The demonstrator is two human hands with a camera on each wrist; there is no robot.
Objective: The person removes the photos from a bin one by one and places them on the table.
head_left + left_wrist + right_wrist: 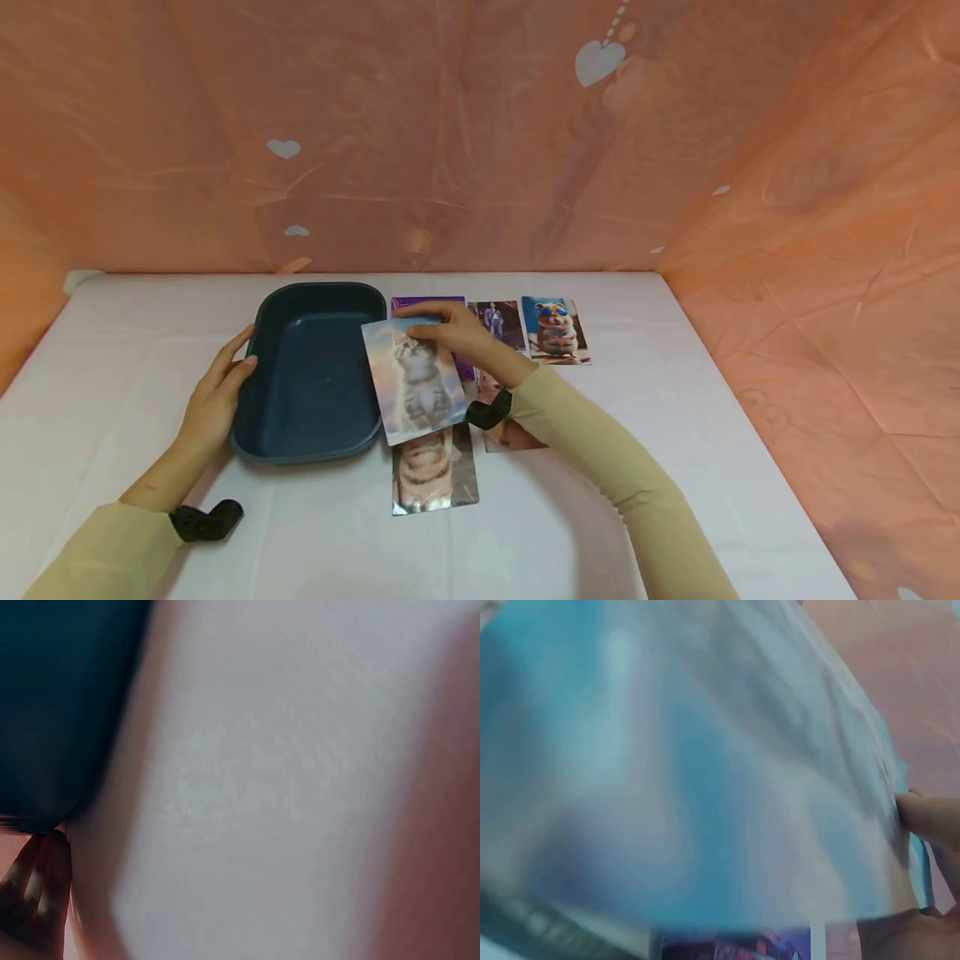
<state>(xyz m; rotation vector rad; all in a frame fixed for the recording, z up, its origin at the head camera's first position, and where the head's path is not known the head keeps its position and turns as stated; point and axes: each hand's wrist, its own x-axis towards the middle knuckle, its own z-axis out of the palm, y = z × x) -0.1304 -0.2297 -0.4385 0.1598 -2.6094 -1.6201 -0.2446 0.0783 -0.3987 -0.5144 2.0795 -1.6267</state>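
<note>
My right hand [461, 333] pinches a photo card of a grey kitten [420, 379] near its top edge, thumb on the front. The card is tilted, overlapping the right rim of a dark blue plastic tray [311, 458] in the head view. In the right wrist view the same card [727, 787] fills most of the picture, blurred. On the left, my left hand [213, 396] grips the tray's side wall, thumb at the rim. Below the held card lies a cat photo card [431, 479], its top hidden; a purple card [427, 302] is mostly covered by my right hand.
Right of my right hand lie a hamster card [557, 333], a dark card with a standing figure [504, 325] and a partly hidden card [517, 436]. All rest on a white-covered table [315, 533]. An orange curtain with hearts [465, 167] encloses the back and sides.
</note>
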